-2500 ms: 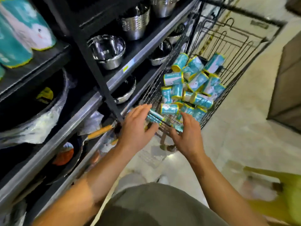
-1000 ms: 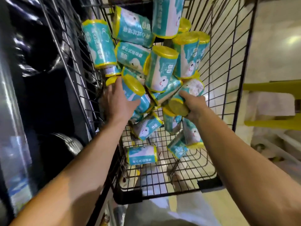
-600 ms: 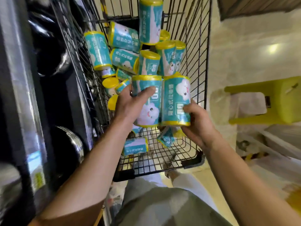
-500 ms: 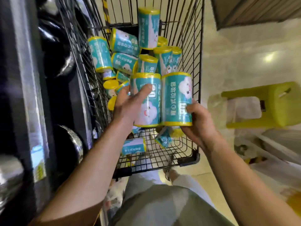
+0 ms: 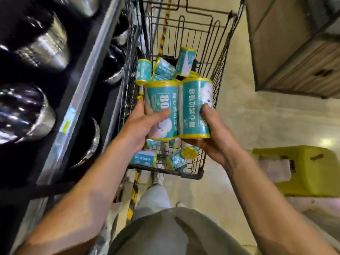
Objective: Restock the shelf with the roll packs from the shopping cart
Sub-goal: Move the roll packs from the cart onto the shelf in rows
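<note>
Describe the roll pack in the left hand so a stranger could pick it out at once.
Find the wire shopping cart beside the dark shelf. Above it two teal, yellow-rimmed roll packs are held side by side. The wanted roll pack is the one nearer the shelf, gripped by the left hand; it alone shows a large white "80".

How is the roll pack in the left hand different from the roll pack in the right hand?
The left pack shows a large "80" on its wrap; the right pack shows a column of characters and a white figure. The left hand wraps the left pack with its thumb across the front; the right hand cups the right pack from below. Both are upright, teal with yellow rims, touching side by side.
</note>
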The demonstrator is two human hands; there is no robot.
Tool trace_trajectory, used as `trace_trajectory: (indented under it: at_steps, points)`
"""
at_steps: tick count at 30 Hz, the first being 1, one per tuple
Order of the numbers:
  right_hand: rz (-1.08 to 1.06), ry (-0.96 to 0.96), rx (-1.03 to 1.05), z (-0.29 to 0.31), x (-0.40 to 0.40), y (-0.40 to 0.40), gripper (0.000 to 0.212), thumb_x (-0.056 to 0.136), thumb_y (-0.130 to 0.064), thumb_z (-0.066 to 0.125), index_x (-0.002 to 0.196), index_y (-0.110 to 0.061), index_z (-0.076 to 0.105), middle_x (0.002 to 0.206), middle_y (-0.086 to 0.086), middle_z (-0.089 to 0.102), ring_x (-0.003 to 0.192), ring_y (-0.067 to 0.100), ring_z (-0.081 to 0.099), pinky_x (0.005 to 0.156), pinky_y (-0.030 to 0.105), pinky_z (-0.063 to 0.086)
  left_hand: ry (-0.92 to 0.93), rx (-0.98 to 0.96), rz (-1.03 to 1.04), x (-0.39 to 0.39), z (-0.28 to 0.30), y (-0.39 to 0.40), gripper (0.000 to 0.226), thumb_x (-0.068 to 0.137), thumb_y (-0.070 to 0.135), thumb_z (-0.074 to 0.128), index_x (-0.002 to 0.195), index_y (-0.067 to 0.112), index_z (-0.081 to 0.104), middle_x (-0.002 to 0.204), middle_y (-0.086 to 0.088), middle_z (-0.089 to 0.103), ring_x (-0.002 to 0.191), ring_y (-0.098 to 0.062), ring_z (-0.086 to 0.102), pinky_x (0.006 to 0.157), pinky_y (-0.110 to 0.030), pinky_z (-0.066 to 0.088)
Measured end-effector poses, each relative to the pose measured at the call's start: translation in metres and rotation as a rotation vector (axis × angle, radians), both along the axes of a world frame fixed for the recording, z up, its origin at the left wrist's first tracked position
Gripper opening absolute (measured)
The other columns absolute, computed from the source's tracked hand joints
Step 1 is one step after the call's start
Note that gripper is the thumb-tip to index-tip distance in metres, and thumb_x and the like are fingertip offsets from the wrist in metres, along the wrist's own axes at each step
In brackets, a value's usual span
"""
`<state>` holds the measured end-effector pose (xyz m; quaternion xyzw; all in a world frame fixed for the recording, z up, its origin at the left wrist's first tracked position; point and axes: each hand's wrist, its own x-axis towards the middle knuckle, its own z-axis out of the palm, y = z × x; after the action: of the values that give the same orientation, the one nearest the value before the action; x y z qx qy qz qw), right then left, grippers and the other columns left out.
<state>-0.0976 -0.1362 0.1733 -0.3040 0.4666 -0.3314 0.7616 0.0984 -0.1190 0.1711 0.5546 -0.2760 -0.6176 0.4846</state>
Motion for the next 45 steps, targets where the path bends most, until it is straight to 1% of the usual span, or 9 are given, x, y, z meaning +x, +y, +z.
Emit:
trace_trajectory:
  at_steps: [3, 7, 12, 20, 25, 32, 37, 41, 45]
  points:
    - [0.226, -0.022, -0.134, 0.015, -0.006, 0.025, 0.049, 0.086, -0.031, 0.070, 0.132, -0.031, 0.052, 0.121, 0.000, 0.071, 0.102, 0.022, 0.070, 0.073, 0.039, 0.059, -0.063, -0.067, 0.199, -0.014, 0.005, 0.052, 0.067, 0.061, 0.001, 0.083, 0.119, 0.016, 0.052, 0.110, -0.006, 0.073, 0.097, -0.021, 0.072, 0.081, -0.038, 0.059]
    - [0.435, 0.158, -0.352, 0.032, 0.002, 0.058, 0.092, 0.063, -0.026, 0.083, 0.142, -0.015, 0.039, 0.125, 0.010, 0.068, 0.109, 0.027, 0.069, 0.091, 0.050, 0.058, -0.139, -0.110, 0.438, -0.020, 0.022, 0.122, 0.080, 0.057, 0.003, 0.082, 0.128, 0.008, 0.047, 0.113, -0.009, 0.072, 0.098, -0.022, 0.072, 0.076, -0.034, 0.060]
    - [0.610, 0.314, -0.659, 0.066, 0.022, 0.094, 0.072, 0.078, -0.009, 0.082, 0.131, -0.020, 0.033, 0.110, -0.008, 0.056, 0.079, -0.015, 0.059, 0.063, 0.006, 0.046, -0.229, -0.170, 0.684, -0.013, 0.052, 0.200, 0.087, 0.046, 0.024, 0.088, 0.122, 0.013, 0.048, 0.112, -0.007, 0.072, 0.100, -0.024, 0.072, 0.084, -0.047, 0.059]
    - [0.652, 0.188, -0.920, 0.111, 0.077, 0.152, 0.064, 0.064, -0.030, 0.078, 0.125, -0.036, 0.061, 0.118, -0.012, 0.064, 0.099, 0.007, 0.066, 0.087, 0.033, 0.056, -0.329, -0.284, 1.024, 0.012, 0.089, 0.322, 0.071, 0.048, 0.029, 0.086, 0.113, 0.024, 0.055, 0.107, 0.000, 0.074, 0.099, -0.024, 0.072, 0.079, -0.046, 0.059]
    - [0.614, 0.097, -1.049, 0.131, 0.127, 0.216, 0.054, 0.065, -0.025, 0.069, 0.119, -0.028, 0.058, 0.095, -0.017, 0.058, 0.077, -0.006, 0.055, 0.074, 0.015, 0.047, -0.410, -0.339, 1.149, 0.031, 0.104, 0.402, 0.070, 0.051, 0.027, 0.087, 0.114, 0.020, 0.058, 0.112, -0.006, 0.073, 0.101, -0.027, 0.071, 0.081, -0.045, 0.057]
    - [0.656, -0.053, -1.117, 0.147, 0.181, 0.319, 0.070, 0.070, -0.022, 0.069, 0.137, -0.033, 0.054, 0.127, -0.014, 0.058, 0.111, 0.002, 0.059, 0.092, 0.022, 0.051, -0.539, -0.323, 1.266, 0.048, 0.112, 0.519, 0.066, 0.054, 0.014, 0.086, 0.114, 0.019, 0.058, 0.100, 0.006, 0.076, 0.091, -0.013, 0.072, 0.072, -0.027, 0.057]
    - [0.696, -0.129, -1.100, 0.152, 0.220, 0.401, 0.070, 0.067, -0.026, 0.071, 0.136, -0.029, 0.057, 0.131, -0.012, 0.058, 0.113, -0.006, 0.058, 0.091, 0.017, 0.049, -0.564, -0.289, 1.325, 0.058, 0.110, 0.600, 0.067, 0.050, 0.033, 0.085, 0.112, 0.027, 0.059, 0.106, 0.003, 0.075, 0.096, -0.020, 0.073, 0.075, -0.035, 0.059]
    - [0.724, -0.193, -1.188, 0.156, 0.256, 0.461, 0.072, 0.067, -0.028, 0.074, 0.137, -0.025, 0.054, 0.132, -0.006, 0.055, 0.119, 0.006, 0.058, 0.100, 0.035, 0.051, -0.602, -0.279, 1.366, 0.072, 0.113, 0.653, 0.070, 0.056, 0.031, 0.085, 0.119, 0.020, 0.057, 0.110, -0.002, 0.073, 0.100, -0.025, 0.072, 0.078, -0.042, 0.059]
    - [0.715, -0.257, -1.291, 0.164, 0.294, 0.498, 0.073, 0.072, -0.023, 0.076, 0.141, -0.020, 0.049, 0.127, -0.009, 0.047, 0.114, -0.015, 0.047, 0.096, 0.011, 0.043, -0.628, -0.276, 1.399, 0.088, 0.119, 0.692, 0.066, 0.065, 0.015, 0.086, 0.124, 0.017, 0.055, 0.110, -0.002, 0.073, 0.098, -0.025, 0.072, 0.071, -0.039, 0.061]
